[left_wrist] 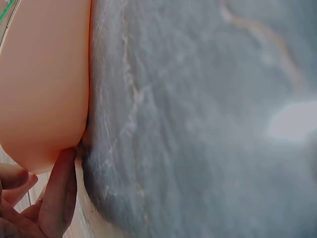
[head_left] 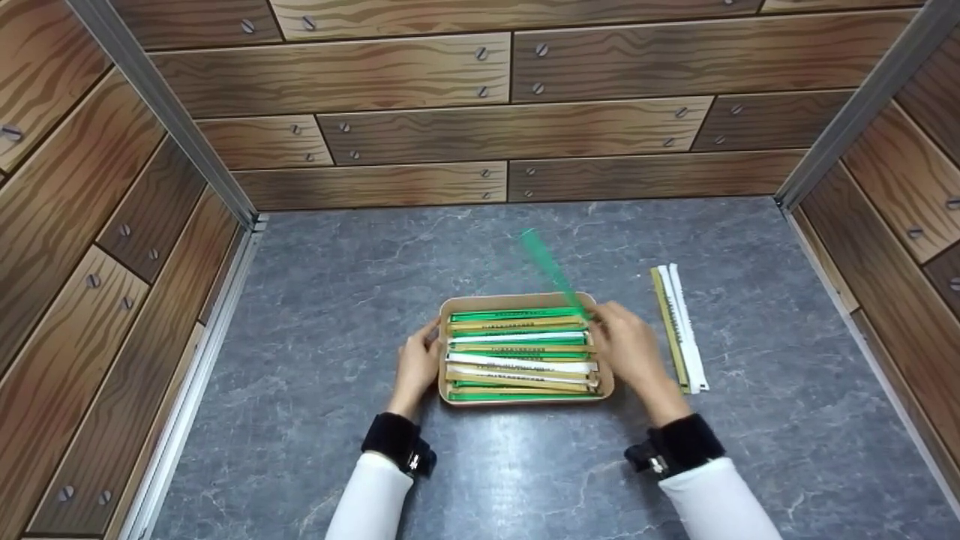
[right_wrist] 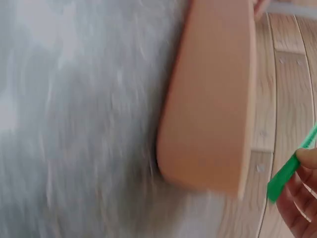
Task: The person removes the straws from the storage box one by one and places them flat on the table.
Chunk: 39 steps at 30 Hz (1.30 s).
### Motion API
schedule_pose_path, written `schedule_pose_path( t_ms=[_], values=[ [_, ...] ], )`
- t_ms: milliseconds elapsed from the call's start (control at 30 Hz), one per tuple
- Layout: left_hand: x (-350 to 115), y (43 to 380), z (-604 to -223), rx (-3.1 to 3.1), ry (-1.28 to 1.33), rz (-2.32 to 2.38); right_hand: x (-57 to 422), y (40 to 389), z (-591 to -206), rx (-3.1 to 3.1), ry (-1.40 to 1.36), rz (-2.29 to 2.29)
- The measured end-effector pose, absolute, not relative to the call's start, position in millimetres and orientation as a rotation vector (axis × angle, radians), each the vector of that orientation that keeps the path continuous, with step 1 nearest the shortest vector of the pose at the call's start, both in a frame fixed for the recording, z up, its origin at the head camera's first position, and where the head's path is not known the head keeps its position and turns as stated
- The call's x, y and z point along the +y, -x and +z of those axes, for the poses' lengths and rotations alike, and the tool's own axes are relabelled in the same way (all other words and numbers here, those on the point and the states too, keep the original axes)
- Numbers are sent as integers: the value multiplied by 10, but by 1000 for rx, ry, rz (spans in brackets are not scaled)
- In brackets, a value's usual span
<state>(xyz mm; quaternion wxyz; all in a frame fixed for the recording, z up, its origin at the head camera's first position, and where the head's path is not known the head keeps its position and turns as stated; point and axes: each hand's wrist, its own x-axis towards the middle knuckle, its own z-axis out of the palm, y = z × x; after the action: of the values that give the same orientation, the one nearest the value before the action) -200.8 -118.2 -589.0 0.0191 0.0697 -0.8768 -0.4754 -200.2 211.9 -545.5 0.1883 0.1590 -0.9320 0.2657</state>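
Note:
A light brown oblong box (head_left: 525, 404) stands on the table, filled with green, gold and white printed stick packets (head_left: 517, 349) lying lengthwise. My left hand (head_left: 418, 364) holds the box's left end, with a finger (left_wrist: 62, 191) low against its corner in the left wrist view. Over the right end of the box, my right hand (head_left: 634, 345) pinches a green stick packet (head_left: 551, 262) near one end. That packet slants up and away to the far left, blurred in the head view. The right wrist view shows the thumb (right_wrist: 308, 157) against the green packet.
Right of the box, a gold stick packet (head_left: 670, 330) and white stick packets (head_left: 686, 330) lie side by side on the grey marbled table (head_left: 337, 300). Wood-patterned walls (head_left: 420, 135) stand at the back and both sides, with metal strips (head_left: 180, 420) along the edges.

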Motion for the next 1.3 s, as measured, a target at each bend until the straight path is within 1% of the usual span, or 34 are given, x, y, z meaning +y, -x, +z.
schedule_pose_path(
  t_ms=[267,567,700,1000,1200,1300],
  values=[
    [-1182,2019,-5900,-2735,-228,-1467,2618,1985,-5458,-2629,-78,799],
    [-1176,2009,-5904,-2740,-210,-1453,2940,1881,-5544,-2832,221,687],
    [-1176,2008,-5912,-2748,-195,-1438,2996,1872,-5616,-2894,287,628],
    [-1164,2011,-5923,-2736,-210,-1449,3019,1882,-5728,-3036,331,604],
    [-1168,2011,-5910,-2734,-208,-1438,2981,1887,-5711,-3042,371,602],
    [-1171,2011,-5901,-2742,-218,-1430,2875,1896,-5671,-2984,312,581]
  ],
)
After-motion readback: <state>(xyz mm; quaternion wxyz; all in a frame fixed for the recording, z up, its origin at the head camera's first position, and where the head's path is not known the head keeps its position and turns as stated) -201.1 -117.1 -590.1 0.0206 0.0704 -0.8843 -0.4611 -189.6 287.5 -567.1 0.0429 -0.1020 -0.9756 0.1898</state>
